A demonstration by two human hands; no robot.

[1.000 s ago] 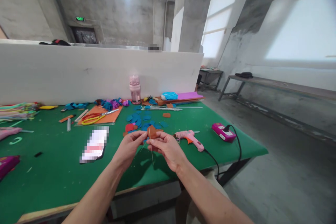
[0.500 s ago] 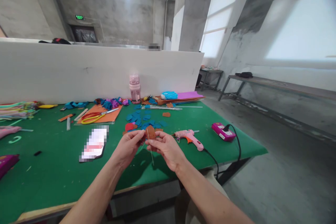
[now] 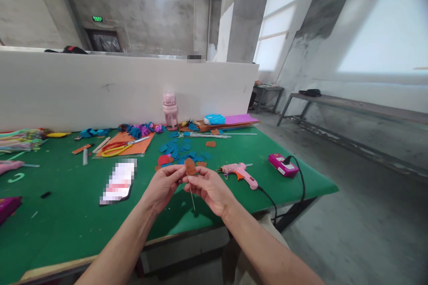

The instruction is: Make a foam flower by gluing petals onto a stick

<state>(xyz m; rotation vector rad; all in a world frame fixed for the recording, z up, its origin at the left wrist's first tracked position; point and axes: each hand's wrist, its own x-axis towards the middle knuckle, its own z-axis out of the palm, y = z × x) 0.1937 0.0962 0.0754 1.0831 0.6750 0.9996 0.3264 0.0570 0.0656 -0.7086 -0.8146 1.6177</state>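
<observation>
A small brown felt piece (image 3: 190, 166) is pinched between my hands, just above the table. My left hand (image 3: 162, 187) has thumb and fingertips closed on its left edge. My right hand (image 3: 211, 190) grips its lower right side together with a thin pale wire (image 3: 192, 200), whose lower end sticks out below the fingers. The wire's upper end is mostly hidden by the felt and fingertips. Behind the hands lie several blue felt pieces (image 3: 171, 147) and a red piece (image 3: 163, 160). To the right of my right hand a pink glue gun (image 3: 240, 173) rests on its side.
On the green table (image 3: 67, 213) are a phone (image 3: 118, 182), scissors (image 3: 117, 149) on an orange sheet, a pink bottle (image 3: 170, 111), a bundle of wires (image 3: 207, 135) and a magenta power box (image 3: 282, 165). The glue gun's cable (image 3: 269, 198) hangs over the front edge.
The brown felt piece has turned a little in my fingers. The wire that ran across its face now shows mainly below it. The camera view has shifted slightly.
</observation>
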